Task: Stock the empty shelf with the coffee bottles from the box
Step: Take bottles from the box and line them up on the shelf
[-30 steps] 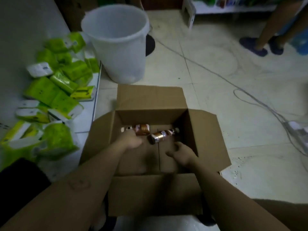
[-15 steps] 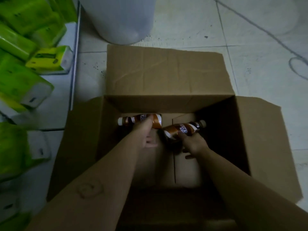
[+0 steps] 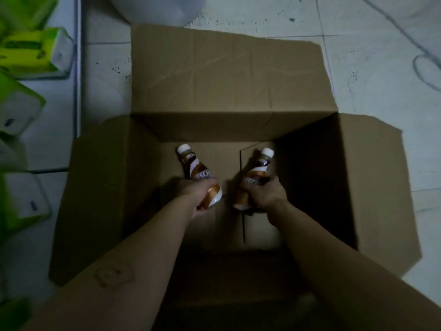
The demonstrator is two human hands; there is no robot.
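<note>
Box: An open cardboard box (image 3: 226,75) stood on the tiled floor (image 3: 372,44), with all flaps turned outward.
Edges: The far flap lay flat toward the white bucket (image 3: 155,5). The left flap reached almost to the rim of a white board (image 3: 77,91), where green packs (image 3: 26,51) lay. The right flap spread over the tiles.
Open room: Inside the box, the brown bottom was bare around both bottles. There was more free bottom on our side than on the far side. The right inner wall was in deep shadow, close to the right bottle.
Left hand: Our left hand (image 3: 198,195) had its fingers curled round the lower half of the left bottle (image 3: 194,168).
Right hand: Our right hand (image 3: 267,197) had its fingers wrapped round the lower half of the right bottle (image 3: 257,169).
Place of bottles: Both were inside the box, near the far wall. We could not tell if they touched the bottom.
Direction, left bottle: Its white cap pointed away from us and a little to the left, and the base was toward us.
Direction, right bottle: Its white cap pointed away from us and a little to the right.
Long axes: Together they made a V shape, with the bases near each other but apart and the caps well apart.
Floor: A thin cable (image 3: 424,68) curved over the tiles at far right.
</note>
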